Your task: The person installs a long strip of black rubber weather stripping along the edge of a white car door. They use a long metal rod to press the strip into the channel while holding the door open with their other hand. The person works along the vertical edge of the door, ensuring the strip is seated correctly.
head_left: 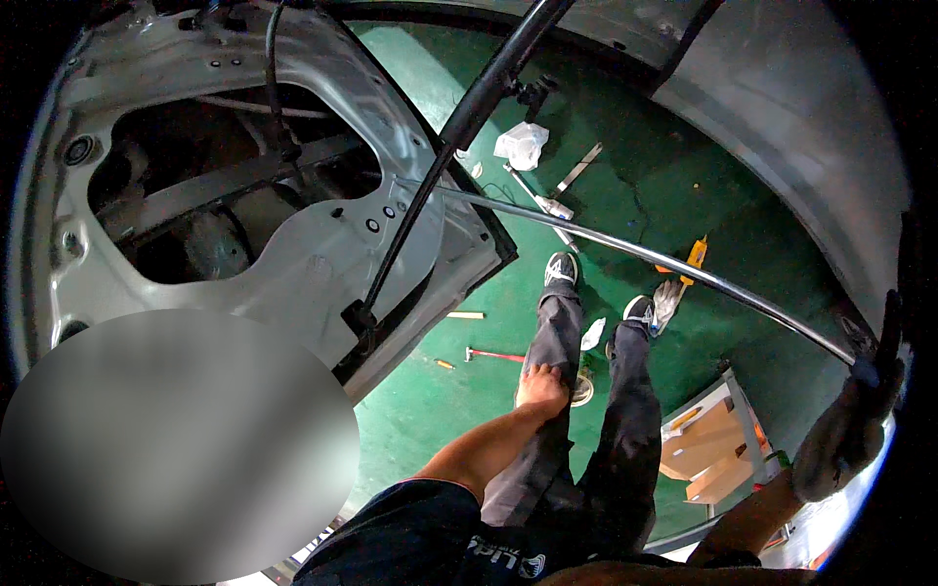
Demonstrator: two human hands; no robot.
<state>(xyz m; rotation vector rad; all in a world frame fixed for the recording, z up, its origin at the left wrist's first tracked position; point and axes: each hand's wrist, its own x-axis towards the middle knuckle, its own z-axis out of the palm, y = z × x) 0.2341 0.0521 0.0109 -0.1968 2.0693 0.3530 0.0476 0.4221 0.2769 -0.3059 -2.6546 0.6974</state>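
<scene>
My left hand props on my leg, likely for balance; fingers loosely bent, nothing visibly held. My gloved right hand is at the metal rod's near end; can't tell finger closure. Rod slants toward grey panel, maybe for reach.

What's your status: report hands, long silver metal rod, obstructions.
Left hand on dark trouser leg. Right hand at right end of rod, grip unclear. Black strut crosses rod in view.

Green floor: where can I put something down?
Bare floor lies between the metal rod, the loose glove and the open carton, and below the red hammer, left of the left forearm. It is crowded beyond the shoes, around the white plastic.
</scene>
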